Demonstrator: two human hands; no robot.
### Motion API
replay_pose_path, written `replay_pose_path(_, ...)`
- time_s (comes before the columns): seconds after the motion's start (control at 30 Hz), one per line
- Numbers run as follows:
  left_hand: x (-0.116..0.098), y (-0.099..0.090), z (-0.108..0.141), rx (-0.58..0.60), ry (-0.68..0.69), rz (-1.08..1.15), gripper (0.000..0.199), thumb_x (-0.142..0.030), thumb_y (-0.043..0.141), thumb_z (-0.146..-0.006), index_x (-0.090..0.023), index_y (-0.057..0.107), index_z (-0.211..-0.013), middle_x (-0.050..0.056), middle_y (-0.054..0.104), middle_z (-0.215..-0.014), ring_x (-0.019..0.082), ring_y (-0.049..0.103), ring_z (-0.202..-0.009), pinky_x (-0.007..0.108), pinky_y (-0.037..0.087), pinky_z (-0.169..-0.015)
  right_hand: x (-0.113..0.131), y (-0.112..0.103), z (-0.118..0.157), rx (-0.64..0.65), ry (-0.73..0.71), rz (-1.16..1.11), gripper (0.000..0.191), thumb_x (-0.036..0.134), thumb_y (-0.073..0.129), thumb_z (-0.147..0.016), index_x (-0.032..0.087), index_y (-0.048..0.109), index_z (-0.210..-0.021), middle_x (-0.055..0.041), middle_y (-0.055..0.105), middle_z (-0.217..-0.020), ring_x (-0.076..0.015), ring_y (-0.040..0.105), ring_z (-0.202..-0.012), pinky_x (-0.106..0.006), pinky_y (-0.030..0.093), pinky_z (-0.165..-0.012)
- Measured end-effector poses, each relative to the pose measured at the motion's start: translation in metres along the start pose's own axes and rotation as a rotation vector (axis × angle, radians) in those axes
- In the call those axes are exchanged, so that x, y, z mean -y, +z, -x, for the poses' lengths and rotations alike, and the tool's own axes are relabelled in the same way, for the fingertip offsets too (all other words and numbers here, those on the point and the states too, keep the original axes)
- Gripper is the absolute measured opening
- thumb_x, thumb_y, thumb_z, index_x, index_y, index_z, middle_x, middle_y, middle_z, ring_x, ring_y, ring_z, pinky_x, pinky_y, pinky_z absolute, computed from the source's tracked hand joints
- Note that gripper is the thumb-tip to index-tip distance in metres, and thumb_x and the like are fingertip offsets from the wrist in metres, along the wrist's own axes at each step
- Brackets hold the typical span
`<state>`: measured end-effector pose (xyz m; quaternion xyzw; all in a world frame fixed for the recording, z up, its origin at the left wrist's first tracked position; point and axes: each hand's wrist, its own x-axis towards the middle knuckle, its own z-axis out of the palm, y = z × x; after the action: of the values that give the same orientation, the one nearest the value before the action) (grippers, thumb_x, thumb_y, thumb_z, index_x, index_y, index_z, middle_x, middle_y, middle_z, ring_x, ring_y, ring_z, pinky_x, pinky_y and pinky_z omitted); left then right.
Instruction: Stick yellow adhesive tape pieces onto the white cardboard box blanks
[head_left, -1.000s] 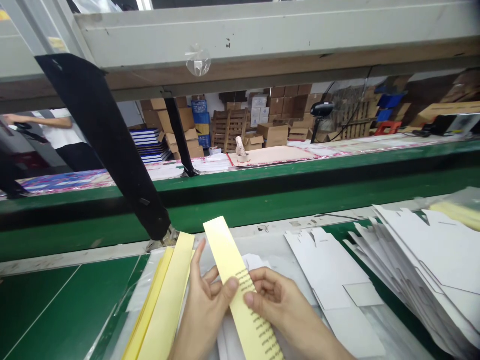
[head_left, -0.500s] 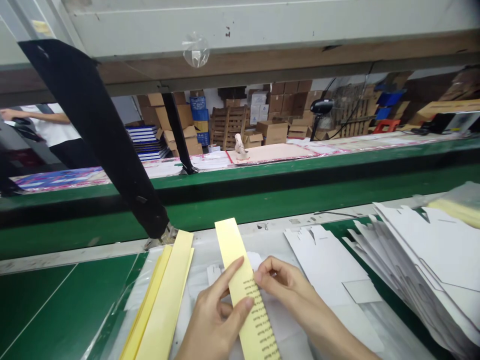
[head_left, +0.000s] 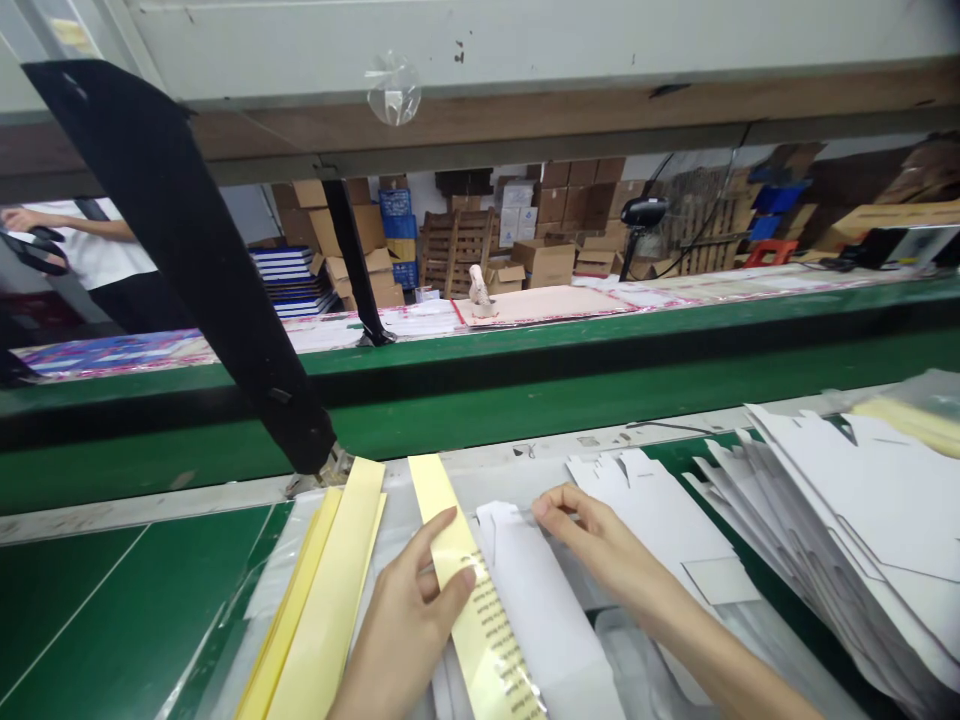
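Observation:
My left hand grips a yellow sticker strip, thumb and index finger along its face. Rows of small dark print run down the strip's right side, and a gloss shows on its lower part. My right hand is pinched closed over the upper right edge of a folded white paper box; whatever sits between its fingertips is too small to make out. The white box lies flat just right of the strip. Further left rests a pile of yellow strips.
Flat white cartons lie to the right, beside a fanned stack of more cartons. A slanted black post rises at the left. Behind the bench runs a green ledge. A person in a white top stands at the far left.
My right hand has come away from the strip's edge, moving slightly right and up. The strip and my left hand have shifted left, uncovering the white box.

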<state>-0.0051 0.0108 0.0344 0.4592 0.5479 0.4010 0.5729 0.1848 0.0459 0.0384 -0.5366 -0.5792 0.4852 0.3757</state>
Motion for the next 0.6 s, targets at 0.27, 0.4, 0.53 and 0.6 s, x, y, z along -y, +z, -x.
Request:
replay_pose_path(0.27, 0.002, -0.002, -0.003, 0.025, -0.035, 0.015, 0.061, -0.031, 0.060, -0.072, -0.017, 0.033, -0.125, 0.007, 0.069, -0.077, 0.021, 0.064, -0.072, 0.033, 0.050, -0.067, -0.022, 0.008, -0.006, -0.007, -0.049, 0.194, 0.031, 0.043, 0.040, -0.082, 0.019, 0.047, -0.064, -0.0001, 0.044, -0.080, -0.0146, 0.047, -0.074, -0.026, 0.038, -0.066)
replay_pose_path(0.4, 0.001, -0.002, -0.002, 0.021, -0.028, 0.010, 0.061, -0.031, 0.061, -0.071, -0.016, 0.034, -0.124, 0.007, 0.069, -0.079, 0.021, 0.064, -0.072, 0.031, 0.050, -0.066, -0.022, 0.008, -0.006, 0.000, -0.050, 0.210, 0.030, 0.042, 0.040, -0.082, 0.019, 0.046, -0.062, 0.0000, 0.044, -0.078, -0.0143, 0.046, -0.071, -0.026, 0.038, -0.064)
replay_pose_path(0.53, -0.001, 0.000, -0.002, 0.005, -0.033, 0.010, 0.062, -0.032, 0.062, -0.070, -0.016, 0.035, -0.123, 0.006, 0.069, -0.075, 0.020, 0.065, -0.072, 0.028, 0.049, -0.064, -0.022, 0.009, -0.006, -0.008, -0.053, 0.233, 0.031, 0.042, 0.040, -0.082, 0.019, 0.045, -0.061, 0.0004, 0.044, -0.077, -0.0134, 0.045, -0.068, -0.025, 0.038, -0.060)
replay_pose_path(0.6, -0.001, 0.000, -0.001, 0.001, -0.034, 0.019, 0.062, -0.032, 0.062, -0.070, -0.016, 0.036, -0.123, 0.005, 0.069, -0.074, 0.019, 0.064, -0.069, 0.026, 0.049, -0.063, -0.021, 0.010, -0.005, -0.014, -0.062, 0.247, 0.031, 0.043, 0.040, -0.082, 0.019, 0.046, -0.062, 0.0001, 0.044, -0.077, -0.0136, 0.045, -0.068, -0.025, 0.038, -0.061)
